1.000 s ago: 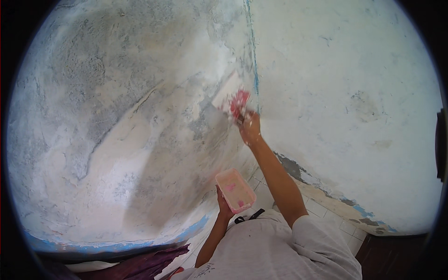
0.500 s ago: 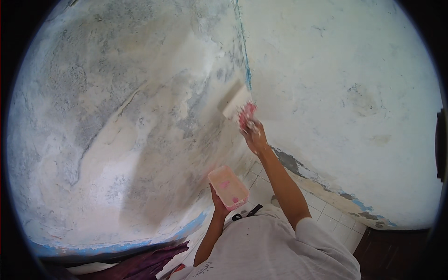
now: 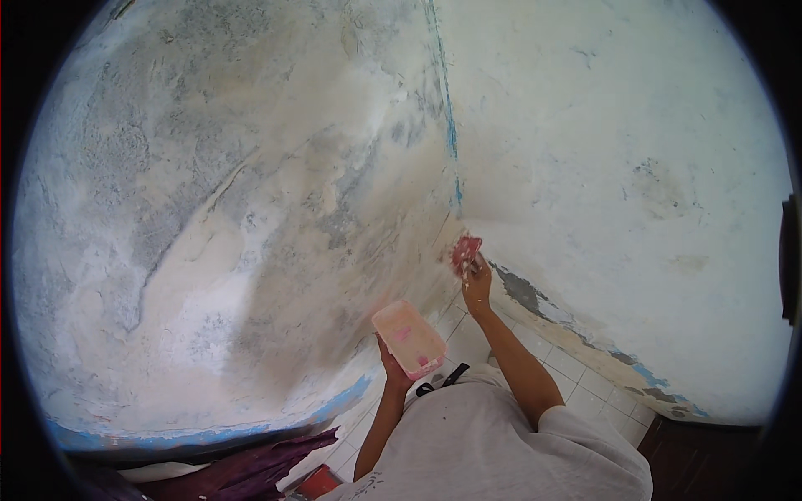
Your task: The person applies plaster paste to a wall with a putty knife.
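Only one view here, the head cam looking down into a room corner. Count: two hands, one tub, one scraper, two walls meeting at a corner.

Left hand (image 3: 393, 367) is raised at chest height, elbow bent, fingers curled up from underneath around a pink tub (image 3: 408, 338). The tub is rectangular, plastic-looking, tilted, smeared with whitish stuff and a few pink spots showing through.

Right hand (image 3: 477, 288) reaches forward and up, arm nearly straight, closed tight around the handle of a scraper (image 3: 464, 250). The blade is reddish-pink, caked with plaster, and sits right at the bottom of the corner, against the wall; I can't tell whether it's actually touching.

Left wall (image 3: 217, 217) is rough and patchy, grey and cream blotches, with broad smoother swipes of filler. Right wall (image 3: 618, 159) is whiter and more even, peeling to grey near the base. A thin blue line (image 3: 447, 125) runs down the corner. White square floor tiles (image 3: 576, 367) below. Crumpled purple cloth (image 3: 251, 468) bottom left. The person wears a white shirt (image 3: 493, 451).
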Demonstrator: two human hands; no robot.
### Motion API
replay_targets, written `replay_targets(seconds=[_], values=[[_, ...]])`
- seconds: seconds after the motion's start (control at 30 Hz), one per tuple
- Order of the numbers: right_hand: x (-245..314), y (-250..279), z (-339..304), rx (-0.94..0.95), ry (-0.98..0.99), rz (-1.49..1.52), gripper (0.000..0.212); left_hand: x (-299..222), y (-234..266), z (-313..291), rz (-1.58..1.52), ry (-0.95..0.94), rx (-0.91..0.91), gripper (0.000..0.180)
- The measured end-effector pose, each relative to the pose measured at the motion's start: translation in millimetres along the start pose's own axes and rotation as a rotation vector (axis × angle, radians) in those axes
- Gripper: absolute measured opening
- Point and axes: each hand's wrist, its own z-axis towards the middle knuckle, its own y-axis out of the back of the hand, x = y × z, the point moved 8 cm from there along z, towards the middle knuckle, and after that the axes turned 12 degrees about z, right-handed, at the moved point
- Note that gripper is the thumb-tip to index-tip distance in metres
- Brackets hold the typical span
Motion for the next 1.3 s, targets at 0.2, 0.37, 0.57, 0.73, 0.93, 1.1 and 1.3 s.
replay_targets(seconds=[0.2, 0.37, 0.57, 0.73, 0.93, 1.1, 1.3], values=[[129, -123, 7, -0.009, 0.857, -0.788, 0.029, 6, -3, 5, -0.012, 0.022, -0.008, 0.070], [161, -232, -103, 0.362, 1.007, -0.596, 0.006, 10, 4, 7, -0.012, 0.038, 0.006, 0.081], [173, -153, -105, 0.196, 0.991, -0.488, 0.029, 2, -3, 14, 0.058, -0.032, -0.039, 0.078], [118, -116, 17, -0.001, 0.485, -0.551, 0.038, 6, -3, 13, -0.033, 0.029, 0.058, 0.074], [223, -261, -96, 0.282, 0.871, -0.501, 0.028, 18, 14, 21, -0.096, 0.062, 0.012, 0.077], [252, -243, -146, 0.458, 0.825, -0.289, 0.034, 21, 39, 28, 0.072, -0.005, 0.135, 0.077], [138, -121, 15, -0.006, 0.370, -0.524, 0.037, 9, -16, 15, -0.017, 0.058, 0.066, 0.069]])
